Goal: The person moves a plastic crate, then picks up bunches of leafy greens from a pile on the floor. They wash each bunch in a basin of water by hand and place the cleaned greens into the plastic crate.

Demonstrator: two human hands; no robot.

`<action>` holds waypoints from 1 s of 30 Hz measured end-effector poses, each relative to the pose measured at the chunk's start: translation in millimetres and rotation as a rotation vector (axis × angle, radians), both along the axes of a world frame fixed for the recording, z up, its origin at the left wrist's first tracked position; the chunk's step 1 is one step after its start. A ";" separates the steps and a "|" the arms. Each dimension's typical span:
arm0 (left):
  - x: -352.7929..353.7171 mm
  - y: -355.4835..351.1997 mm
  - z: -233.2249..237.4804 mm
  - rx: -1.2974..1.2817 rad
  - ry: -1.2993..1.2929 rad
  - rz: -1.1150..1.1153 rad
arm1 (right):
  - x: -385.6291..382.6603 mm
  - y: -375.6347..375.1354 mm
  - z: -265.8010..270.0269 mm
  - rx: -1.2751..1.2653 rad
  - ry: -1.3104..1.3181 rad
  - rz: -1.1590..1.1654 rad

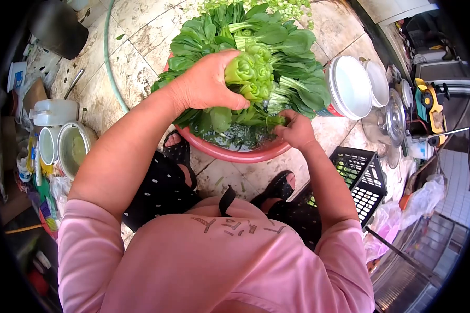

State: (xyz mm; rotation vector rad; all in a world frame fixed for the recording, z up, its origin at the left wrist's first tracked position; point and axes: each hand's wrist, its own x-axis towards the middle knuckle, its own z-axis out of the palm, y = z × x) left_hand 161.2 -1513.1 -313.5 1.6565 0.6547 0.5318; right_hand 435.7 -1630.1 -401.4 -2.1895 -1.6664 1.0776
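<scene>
My left hand [206, 81] is wrapped round a bunch of green bok choy [253, 73], its cut stem ends turned up toward me. Lower and to the right, my right hand [297, 130] pinches a single bok choy [274, 120] just above the water. Both hands are over a round red basin [230, 154] on the floor. Water [237, 136] with leaves in it shows at the basin's near side. More leafy bok choy [292, 47] is heaped round the far side and right of the basin, hiding much of its rim.
White buckets [352, 86] stand right of the basin, with a black crate [357, 182] nearer to me. A green hose [108, 57] runs across the tiled floor at left. Plastic tubs [73, 146] stand at far left. Cut green pieces [292, 9] lie beyond the basin.
</scene>
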 end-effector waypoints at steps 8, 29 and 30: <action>15.5 -14.5 0.5 -0.090 -0.012 -0.121 | -22.9 17.8 134.1 0.272 0.089 0.254; 8.8 -45.5 25.6 0.275 -0.163 0.063 | -51.3 4.6 111.9 0.596 0.975 -0.223; 8.3 -45.8 27.0 0.276 -0.165 0.070 | -50.1 3.9 113.1 0.619 0.927 -0.195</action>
